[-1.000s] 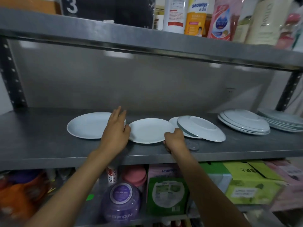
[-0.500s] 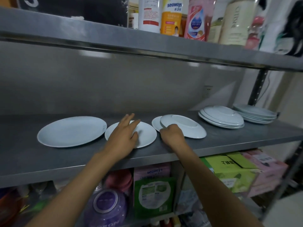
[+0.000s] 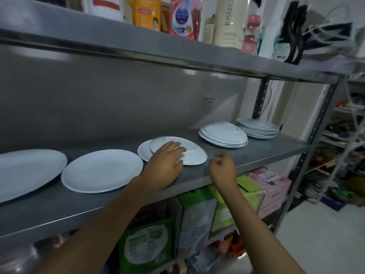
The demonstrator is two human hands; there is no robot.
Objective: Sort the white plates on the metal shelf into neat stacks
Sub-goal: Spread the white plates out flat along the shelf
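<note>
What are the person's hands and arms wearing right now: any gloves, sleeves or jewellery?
Both forearms are bare up to the frame edge, with no sleeves in view. The left hand and the right hand wear no gloves. No watch or bracelet shows on either wrist. A small pale glint on one left finger might be a ring, but it is too blurred to tell.

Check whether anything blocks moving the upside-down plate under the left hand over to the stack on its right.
Nothing visible does. The shelf between the upside-down plate and the stack is bare; the right hand hovers nearer the front edge.
</note>
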